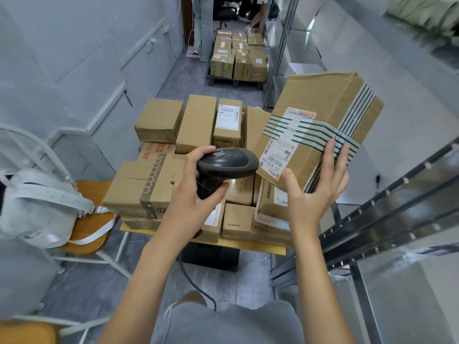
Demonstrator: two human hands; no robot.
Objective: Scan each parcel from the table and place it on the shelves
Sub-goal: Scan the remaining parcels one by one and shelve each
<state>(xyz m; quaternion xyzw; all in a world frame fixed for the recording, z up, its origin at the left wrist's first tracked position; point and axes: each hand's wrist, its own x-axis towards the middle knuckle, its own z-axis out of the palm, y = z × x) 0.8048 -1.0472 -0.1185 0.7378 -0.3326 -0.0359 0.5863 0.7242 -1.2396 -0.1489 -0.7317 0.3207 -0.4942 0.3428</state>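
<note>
My left hand [196, 194] is curled tight round the handle of the black scanner [227, 163]. My fingers hide most of the handle, and the scanner's cord [193, 281] drops down behind my arm, so I cannot see where it joins. The scanner's head points toward 3 o'clock, right at the white label [282, 147] on the parcel [320, 127] I am holding.

My right hand [315, 184] holds that parcel by its near end. My thumb presses the top face by the label and my fingers wrap the taped side, so my palm is under it and hidden. The parcel is up in the air, at about 2 o'clock from the scanner, above the right side of the table [248, 245]. It is tilted, and its long side runs from 7 o'clock up to 1 o'clock. Green striped tape [323, 135] crosses it and covers part of the label, so the small print is hard to read.

The table is packed with brown boxes [198, 122], and only its front edge shows. The boxes below my arms are partly hidden. Metal shelves [397, 194] stand at 3 o'clock, cut off by the edge. A chair with a white bag [37, 207] sits at 9 o'clock. More boxes [238, 58] sit far off at 12 o'clock, blurry.
</note>
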